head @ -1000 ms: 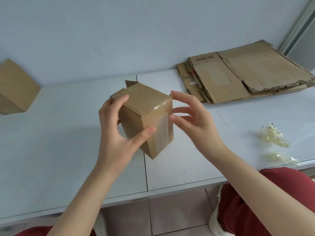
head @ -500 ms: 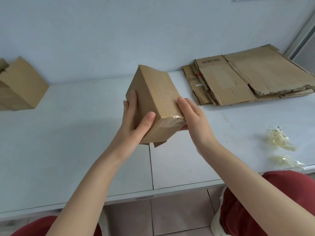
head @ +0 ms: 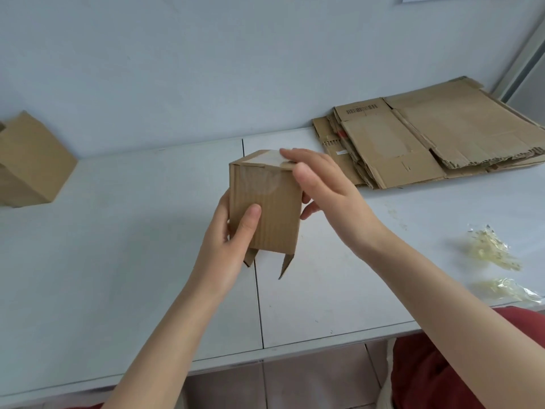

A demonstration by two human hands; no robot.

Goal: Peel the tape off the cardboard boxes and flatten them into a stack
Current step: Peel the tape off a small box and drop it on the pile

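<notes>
A small brown cardboard box (head: 267, 214) is held upright above the white table (head: 118, 246). Clear tape (head: 262, 172) runs across its top and down the front face. Two loose flaps hang from the bottom. My left hand (head: 227, 249) grips the box from the left, with the thumb on the front face. My right hand (head: 327, 196) pinches the box's top right corner, where the tape wraps over, fingertips on the top. A stack of flattened boxes (head: 427, 140) lies at the back right.
Another unflattened cardboard box (head: 29, 163) stands at the far left against the wall. Two crumpled wads of peeled tape (head: 492, 249) (head: 507, 290) lie near the right front edge. My red trousers (head: 442, 367) show below the table edge.
The box has been turned from lying tilted to standing upright, taped end up. My right hand moved from the box's lower right side to its top right corner.
</notes>
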